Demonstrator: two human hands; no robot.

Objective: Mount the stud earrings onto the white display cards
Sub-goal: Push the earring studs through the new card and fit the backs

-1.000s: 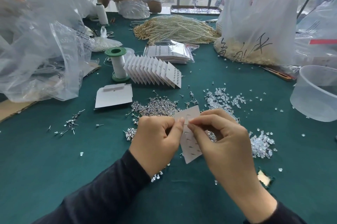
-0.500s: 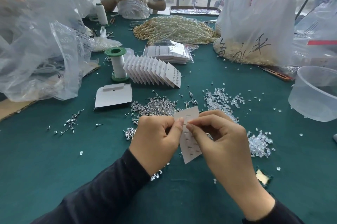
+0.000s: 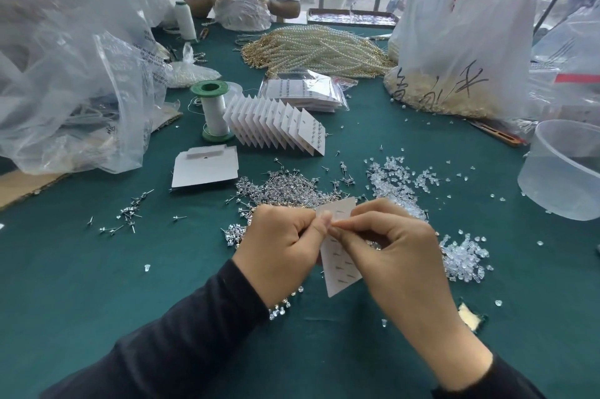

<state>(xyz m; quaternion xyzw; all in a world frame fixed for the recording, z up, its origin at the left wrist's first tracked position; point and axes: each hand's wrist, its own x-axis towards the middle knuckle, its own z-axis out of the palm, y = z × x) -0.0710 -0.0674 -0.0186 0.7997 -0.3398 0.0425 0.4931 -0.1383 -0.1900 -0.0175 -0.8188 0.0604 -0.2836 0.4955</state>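
Observation:
A white display card (image 3: 339, 264) is held upright above the green table between both hands. My left hand (image 3: 279, 252) grips its left edge with thumb and curled fingers. My right hand (image 3: 396, 255) pinches at the card's upper part, fingertip to fingertip with the left thumb; whatever small piece it holds is hidden. Several stud posts show on the card's lower half. A heap of loose stud earrings (image 3: 285, 186) lies just beyond the hands. Clear earring backs (image 3: 461, 257) are piled to the right. A fanned row of filled cards (image 3: 276, 126) stands farther back.
A flat stack of blank cards (image 3: 204, 168) and a green-capped thread spool (image 3: 212, 111) sit at left. A translucent tub (image 3: 565, 171) stands at right. Plastic bags (image 3: 71, 80) crowd the left and back right. Pearl strands (image 3: 318, 49) and another person lie beyond.
Both hands stay on the card with barely any shift; the right fingertips press slightly closer to the left thumb. The person across the table has moved their hands.

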